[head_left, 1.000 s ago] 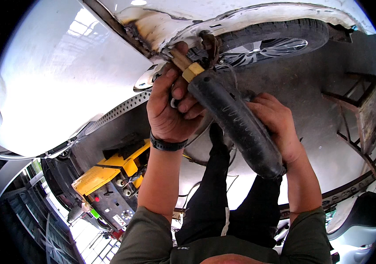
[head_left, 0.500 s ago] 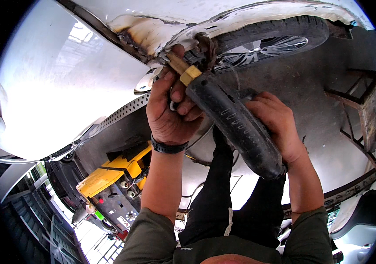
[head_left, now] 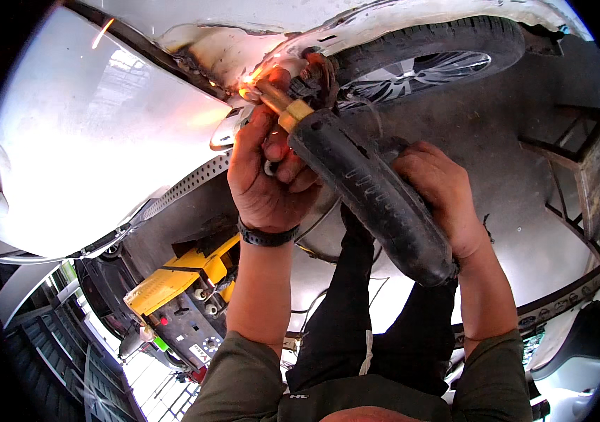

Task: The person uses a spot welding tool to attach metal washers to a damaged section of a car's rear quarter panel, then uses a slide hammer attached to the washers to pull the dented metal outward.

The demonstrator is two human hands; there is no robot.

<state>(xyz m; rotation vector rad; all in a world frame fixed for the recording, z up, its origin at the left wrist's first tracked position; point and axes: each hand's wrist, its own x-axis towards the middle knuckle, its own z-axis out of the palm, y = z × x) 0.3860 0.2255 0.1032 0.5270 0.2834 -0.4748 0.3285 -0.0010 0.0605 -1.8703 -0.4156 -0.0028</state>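
My right hand (head_left: 437,193) is wrapped round the grip of a black spot welding gun (head_left: 373,197) with a brass collar and a copper-coloured tip. That tip meets the lower edge of a white car body panel (head_left: 233,42), where orange sparks and a glow show. Close beside the tip, my left hand (head_left: 268,169) is closed, its index finger reaching behind the nozzle. A small pale, shiny piece shows between its curled fingers, mostly hidden. Scorched brown marks surround the panel's seam.
A car wheel (head_left: 419,63) lies right of the sparks. A rusty metal stand (head_left: 588,169) stands at the right. At lower left is a yellow machine (head_left: 184,281) with a control panel. Cables (head_left: 314,302) run on the floor near my legs.
Sparks and an orange glow have appeared at the gun's tip, with one streak flying off to the upper left. Both hands and the gun have shifted slightly up and left.
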